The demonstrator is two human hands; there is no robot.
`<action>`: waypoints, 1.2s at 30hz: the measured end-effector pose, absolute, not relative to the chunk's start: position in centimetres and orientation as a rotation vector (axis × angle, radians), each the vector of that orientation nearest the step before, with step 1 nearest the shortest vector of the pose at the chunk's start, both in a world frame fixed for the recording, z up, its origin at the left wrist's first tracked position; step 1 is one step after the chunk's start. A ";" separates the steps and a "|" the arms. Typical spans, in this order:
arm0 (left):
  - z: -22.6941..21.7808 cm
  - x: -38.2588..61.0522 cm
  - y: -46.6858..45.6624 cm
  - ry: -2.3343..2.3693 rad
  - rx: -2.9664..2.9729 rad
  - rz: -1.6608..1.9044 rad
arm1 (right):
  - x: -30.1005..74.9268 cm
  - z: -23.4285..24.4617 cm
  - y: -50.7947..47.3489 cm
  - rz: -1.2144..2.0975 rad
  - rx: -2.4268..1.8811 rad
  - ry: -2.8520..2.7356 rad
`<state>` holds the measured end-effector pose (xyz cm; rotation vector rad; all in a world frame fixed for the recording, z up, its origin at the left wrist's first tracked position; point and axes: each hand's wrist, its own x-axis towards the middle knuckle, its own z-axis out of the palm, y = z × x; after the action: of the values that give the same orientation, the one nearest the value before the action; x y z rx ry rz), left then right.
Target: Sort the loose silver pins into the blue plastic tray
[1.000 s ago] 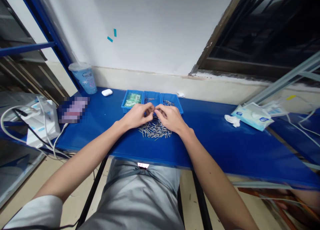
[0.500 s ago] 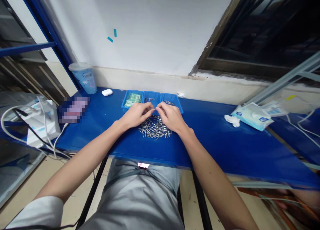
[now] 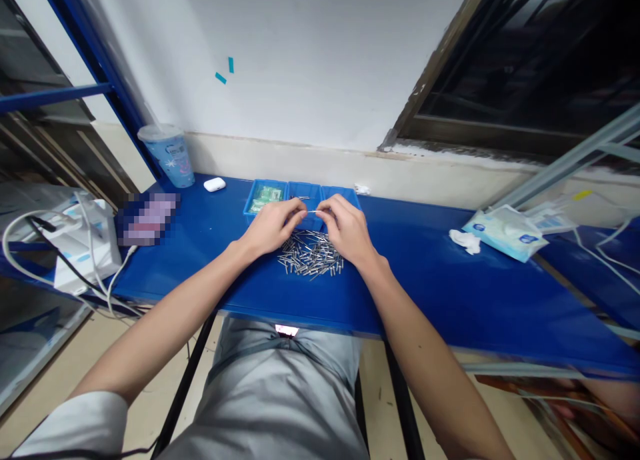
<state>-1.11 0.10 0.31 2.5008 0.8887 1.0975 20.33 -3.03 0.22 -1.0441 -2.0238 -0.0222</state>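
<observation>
My left hand (image 3: 273, 225) and my right hand (image 3: 347, 229) hover side by side over a pile of small metal pins (image 3: 310, 260) on the blue table (image 3: 430, 273). Both hands are pinched, and a thin metal pin (image 3: 312, 211) spans the gap between their fingertips. Just behind the hands stand three small blue trays (image 3: 304, 192); the left one holds green parts (image 3: 265, 197), the other two hold a few metal pieces.
A plastic cup (image 3: 167, 155) and a white earbud case (image 3: 214, 185) stand at the back left. A white device with cables (image 3: 80, 243) sits at the left edge. Tissue packs (image 3: 505, 230) and a crumpled tissue (image 3: 464, 240) lie to the right.
Both hands have lifted from the pile and moved slightly away from me toward the trays. Their fingertips have drawn apart, showing the thin pin between them.
</observation>
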 end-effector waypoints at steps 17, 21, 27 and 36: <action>0.2 -1.3 0.1 0.791 2.568 1.026 | 20.6 -0.2 -2.8 0.003 -1.165 -2.020; 0.0 -1.3 0.1 0.782 2.585 0.991 | 20.7 -0.1 -2.7 0.050 -1.126 -2.041; -0.1 -1.4 0.2 0.787 2.588 0.986 | 20.5 0.2 -2.8 0.139 -1.010 -2.067; -0.1 -1.4 0.3 0.787 2.586 0.987 | 20.6 0.0 -2.8 0.166 -0.972 -2.113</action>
<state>-1.45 0.26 -0.06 2.5857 0.7868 0.9867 20.64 -2.76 0.00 -0.9717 -2.1130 0.1661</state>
